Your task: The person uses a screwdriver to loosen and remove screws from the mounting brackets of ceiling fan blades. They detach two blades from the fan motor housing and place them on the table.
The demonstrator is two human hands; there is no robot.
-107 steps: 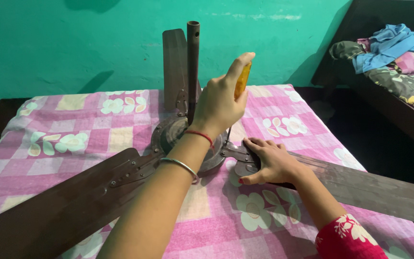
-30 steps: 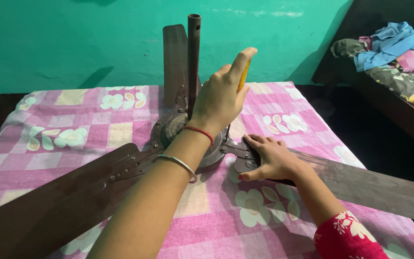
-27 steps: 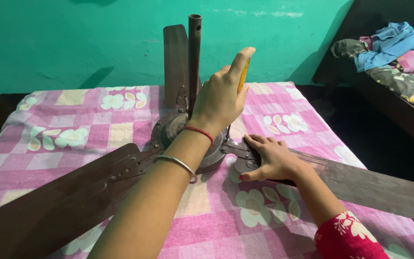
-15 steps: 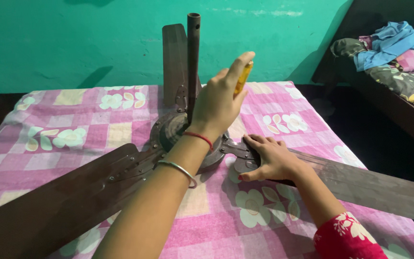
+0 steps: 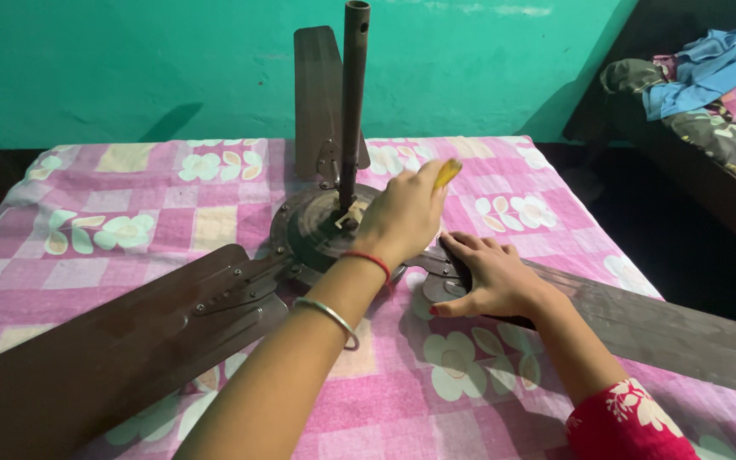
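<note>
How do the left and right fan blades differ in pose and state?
The left blade lies untouched, dark brown and matte; the right blade is pinned near its root by the right hand and shows a greyer sheen. The left blade runs toward the camera's lower left; the right blade toward the lower right. Both lie flat on the pink checked sheet, joined to the hub.

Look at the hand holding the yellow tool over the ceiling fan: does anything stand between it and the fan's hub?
Nothing visible does. The left hand with the yellow tool is right over the hub, beside the upright rod. The right hand presses flat on a blade, off to the side.
</note>
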